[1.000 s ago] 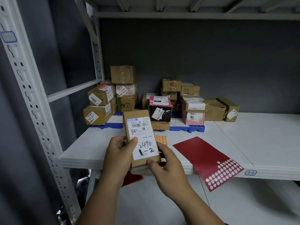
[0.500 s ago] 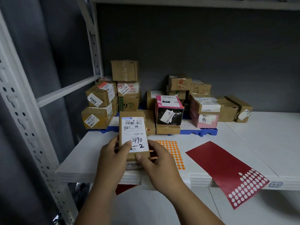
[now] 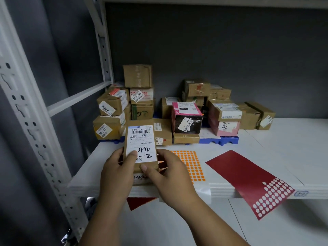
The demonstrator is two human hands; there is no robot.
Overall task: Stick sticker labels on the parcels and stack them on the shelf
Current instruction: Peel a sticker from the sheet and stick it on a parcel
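So right now I've got the parcel [image 3: 141, 144] pinched between both hands over the front of the shelf [image 3: 292, 148]. Left hand [image 3: 117, 167] is wrapped round its left edge with the thumb lying on the white label, right hand [image 3: 166, 171] is curled round the bottom right corner with the thumb on the near end. It's tilted up toward me, label facing the camera.

If I were doing this step, I'd say the parcel still wants a dot before it goes back. The orange sticker sheet [image 3: 191, 166] is just beside my right hand, so I'd free that hand, keep the left one gripping, peel one dot and press it on a bare bit of cardboard or label without covering the barcode or the handwritten number. Then slide it toward the stack [image 3: 142, 96] at the back and set it flat on something wide, not on the leaning boxes on the left.

The red sheet [image 3: 248, 180] hangs over the shelf edge and looks easy to knock off with a sleeve.

Stuff I can't make out: whether this parcel already has a dot, since my thumbs cover part of the label and the far faces are hidden. There's something white with writing under the parcel, mostly covered by my hands. The small print on the label is too blurry to read.
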